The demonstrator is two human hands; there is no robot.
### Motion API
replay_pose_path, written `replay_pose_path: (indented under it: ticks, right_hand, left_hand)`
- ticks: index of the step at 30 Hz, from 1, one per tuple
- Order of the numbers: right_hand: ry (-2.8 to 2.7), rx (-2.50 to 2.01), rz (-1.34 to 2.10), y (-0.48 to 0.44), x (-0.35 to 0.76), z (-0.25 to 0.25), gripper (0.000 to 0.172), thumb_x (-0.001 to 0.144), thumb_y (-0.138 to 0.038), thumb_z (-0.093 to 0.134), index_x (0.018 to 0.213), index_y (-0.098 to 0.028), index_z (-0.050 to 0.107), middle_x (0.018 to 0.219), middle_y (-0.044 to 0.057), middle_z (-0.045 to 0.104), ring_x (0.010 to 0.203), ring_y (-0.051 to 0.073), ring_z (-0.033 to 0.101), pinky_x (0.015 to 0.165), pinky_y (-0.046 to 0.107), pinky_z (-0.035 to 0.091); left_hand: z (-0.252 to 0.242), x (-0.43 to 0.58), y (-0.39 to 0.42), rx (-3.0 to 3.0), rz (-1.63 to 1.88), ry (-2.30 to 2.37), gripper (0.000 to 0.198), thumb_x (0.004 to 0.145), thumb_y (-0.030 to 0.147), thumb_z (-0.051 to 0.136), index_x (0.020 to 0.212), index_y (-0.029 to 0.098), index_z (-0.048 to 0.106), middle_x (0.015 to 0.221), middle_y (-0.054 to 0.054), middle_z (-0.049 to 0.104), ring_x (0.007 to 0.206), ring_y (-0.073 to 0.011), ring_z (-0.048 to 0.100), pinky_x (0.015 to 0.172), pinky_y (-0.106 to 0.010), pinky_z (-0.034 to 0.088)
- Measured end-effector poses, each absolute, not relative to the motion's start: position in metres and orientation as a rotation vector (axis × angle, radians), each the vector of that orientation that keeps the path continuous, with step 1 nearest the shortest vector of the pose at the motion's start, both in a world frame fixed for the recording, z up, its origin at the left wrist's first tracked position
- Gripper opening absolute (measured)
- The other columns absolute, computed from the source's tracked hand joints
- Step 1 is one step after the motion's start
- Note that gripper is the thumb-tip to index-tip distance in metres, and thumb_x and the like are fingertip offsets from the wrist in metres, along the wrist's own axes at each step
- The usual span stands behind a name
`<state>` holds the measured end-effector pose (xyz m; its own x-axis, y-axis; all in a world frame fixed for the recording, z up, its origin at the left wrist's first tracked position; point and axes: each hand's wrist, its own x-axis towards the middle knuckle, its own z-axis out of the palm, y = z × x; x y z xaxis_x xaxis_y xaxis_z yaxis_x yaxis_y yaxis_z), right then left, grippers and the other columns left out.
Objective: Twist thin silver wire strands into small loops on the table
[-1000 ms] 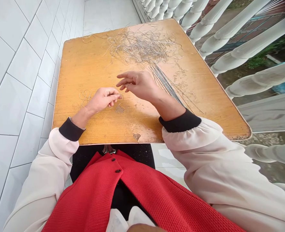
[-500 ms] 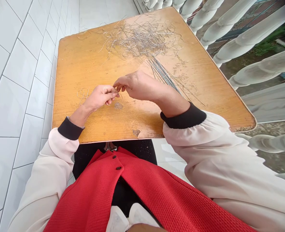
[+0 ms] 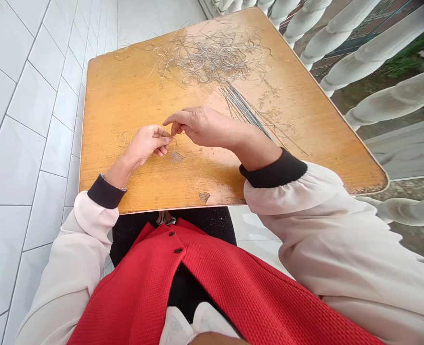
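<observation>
My left hand (image 3: 147, 143) rests low over the wooden table (image 3: 132, 100), fingers curled and pinched on a thin bent piece of silver wire (image 3: 173, 142). My right hand (image 3: 197, 125) meets it from the right, thumb and forefinger pinching the same wire. A few bent wire loops (image 3: 123, 139) lie flat just left of my left hand. Behind my right hand a bundle of straight wires (image 3: 242, 112) runs toward a big tangled heap of wire (image 3: 212, 57) at the table's far end.
White tiled floor lies to the left and beyond the table. A white balustrade (image 3: 341, 43) runs along the right side. The table's near edge has chipped patches (image 3: 203, 196). My red vest fills the bottom of the view.
My right hand, open with fingers spread a second ago, has come down and left to my left hand and closed on the wire. The view has tilted slightly.
</observation>
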<state>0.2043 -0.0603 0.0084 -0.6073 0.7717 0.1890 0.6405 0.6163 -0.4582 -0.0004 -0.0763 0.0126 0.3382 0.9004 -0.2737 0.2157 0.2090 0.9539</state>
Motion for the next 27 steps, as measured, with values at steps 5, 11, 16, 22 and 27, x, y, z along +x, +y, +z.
replay_pose_path:
  ticks: [5,11,16,22,27]
  right_hand:
    - [-2.237,-1.143,0.727,-0.058,0.201,0.006,0.043,0.089,-0.003,0.057,0.119,-0.028,0.076,0.101,0.001,0.082,0.093,0.019,0.075,0.091,0.033,0.057]
    - [-1.749,-1.218,0.896,-0.066,0.19,0.018,0.036,0.088,-0.012,0.077,0.119,-0.029,0.075,0.112,0.002,0.081,0.093,0.019,0.075,0.09,0.033,0.061]
    - [-1.325,-1.219,1.238,-0.072,0.182,0.021,0.023,0.111,-0.028,0.056,0.098,-0.018,0.072,0.088,0.005,0.079,0.076,0.013,0.074,0.075,0.023,0.061]
    - [-1.479,-1.2,1.301,-0.076,0.176,0.013,0.022,0.096,-0.017,0.077,0.075,-0.016,0.07,0.065,0.0,0.07,0.056,0.009,0.062,0.062,0.021,0.054]
    - [-1.558,-1.193,1.212,-0.074,0.18,0.011,0.027,0.1,-0.028,0.072,0.075,-0.017,0.071,0.058,-0.002,0.063,0.046,0.008,0.052,0.051,0.022,0.045]
  left_hand:
    - [0.009,0.0,-0.076,1.282,0.681,1.164,0.02,0.094,-0.001,0.064,0.082,0.015,0.063,0.054,0.006,0.063,0.044,-0.0051,0.057,0.049,-0.018,0.044]
    - [0.009,0.0,-0.075,1.249,0.774,1.084,0.019,0.092,0.002,0.07,0.077,0.013,0.067,0.057,0.006,0.063,0.045,-0.001,0.055,0.047,-0.013,0.041]
    - [0.011,0.0,-0.074,1.037,0.955,1.115,0.018,0.098,0.003,0.064,0.084,0.014,0.067,0.06,0.008,0.065,0.048,0.0001,0.057,0.051,-0.012,0.042]
    - [0.005,-0.004,-0.074,1.019,0.999,1.04,0.007,0.097,0.008,0.069,0.095,0.015,0.069,0.073,0.005,0.074,0.058,-0.0025,0.068,0.057,-0.013,0.048]
    - [0.011,-0.011,-0.073,1.157,0.983,1.046,0.011,0.096,0.024,0.075,0.103,0.017,0.071,0.092,0.0,0.079,0.061,-0.0019,0.067,0.055,-0.013,0.046]
